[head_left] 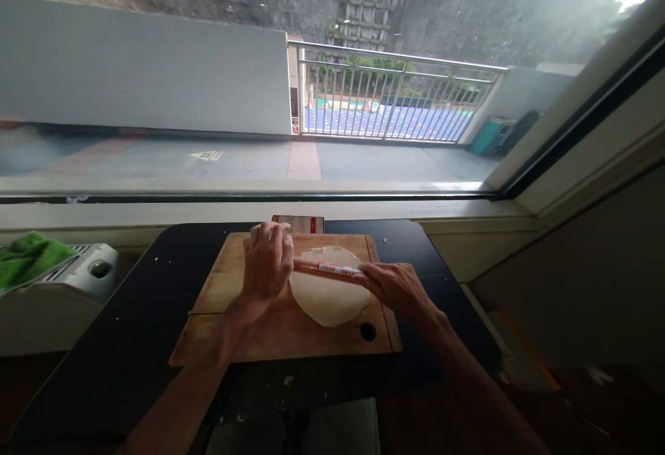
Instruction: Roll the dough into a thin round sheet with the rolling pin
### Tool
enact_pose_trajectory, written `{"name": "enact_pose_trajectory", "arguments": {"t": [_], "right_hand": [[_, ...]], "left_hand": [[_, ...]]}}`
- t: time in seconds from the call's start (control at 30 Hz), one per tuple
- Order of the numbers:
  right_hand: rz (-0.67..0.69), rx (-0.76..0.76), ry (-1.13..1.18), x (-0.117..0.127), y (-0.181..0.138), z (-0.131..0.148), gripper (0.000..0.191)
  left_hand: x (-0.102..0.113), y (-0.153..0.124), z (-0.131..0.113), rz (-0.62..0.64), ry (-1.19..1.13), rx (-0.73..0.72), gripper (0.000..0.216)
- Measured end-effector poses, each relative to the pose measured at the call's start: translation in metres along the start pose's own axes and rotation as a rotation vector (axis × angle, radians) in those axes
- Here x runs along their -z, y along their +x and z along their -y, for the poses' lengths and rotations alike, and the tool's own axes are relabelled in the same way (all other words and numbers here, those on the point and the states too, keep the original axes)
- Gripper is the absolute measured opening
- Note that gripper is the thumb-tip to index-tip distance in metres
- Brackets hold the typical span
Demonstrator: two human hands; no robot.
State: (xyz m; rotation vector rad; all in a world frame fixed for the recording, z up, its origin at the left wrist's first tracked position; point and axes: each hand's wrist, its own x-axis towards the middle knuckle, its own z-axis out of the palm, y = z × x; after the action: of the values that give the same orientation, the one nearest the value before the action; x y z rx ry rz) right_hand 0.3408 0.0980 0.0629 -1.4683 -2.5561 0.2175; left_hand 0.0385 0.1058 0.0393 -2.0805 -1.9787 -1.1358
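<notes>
A round, flat sheet of dough (328, 305) lies on a wooden cutting board (260, 344). Across its upper part runs a thin rolling pin (327, 269) with a red and white printed label, slanting slightly down to the right. My left hand (267, 257) is closed around the pin's left end, over the board. At the other end, my right hand (392, 285) grips the pin near the board's right edge. Both pin ends are hidden by my fingers.
The board rests on a black table (125, 344) dotted with white scraps. Behind it is a flat item with a red stripe (316, 225), partly hidden. A green cloth (34, 257) drapes over a white appliance (98, 268) at left. A window and sill border the far side.
</notes>
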Motion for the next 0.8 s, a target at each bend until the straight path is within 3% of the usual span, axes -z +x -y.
{"name": "enact_pose_trajectory", "arguments": {"t": [0.13, 0.33, 0.47, 0.6, 0.8], "right_hand": [[-0.023, -0.010, -0.070, -0.008, -0.004, 0.004, 0.050], [-0.167, -0.116, -0.226, -0.031, 0.019, 0.012, 0.045], [-0.199, -0.189, -0.229, -0.037, 0.046, 0.005, 0.051], [-0.176, -0.236, -0.154, -0.035, 0.082, -0.006, 0.054], [-0.084, -0.276, -0.076, -0.028, 0.125, -0.019, 0.060]], "left_hand": [[-0.021, -0.006, -0.001, 0.165, 0.077, -0.039, 0.044], [-0.034, -0.005, 0.004, 0.142, 0.082, -0.025, 0.046], [-0.045, -0.006, 0.010, 0.200, 0.052, -0.007, 0.051], [-0.064, 0.017, 0.013, 0.168, 0.139, 0.079, 0.057], [-0.087, 0.068, 0.017, 0.182, 0.246, 0.086, 0.059]]}}
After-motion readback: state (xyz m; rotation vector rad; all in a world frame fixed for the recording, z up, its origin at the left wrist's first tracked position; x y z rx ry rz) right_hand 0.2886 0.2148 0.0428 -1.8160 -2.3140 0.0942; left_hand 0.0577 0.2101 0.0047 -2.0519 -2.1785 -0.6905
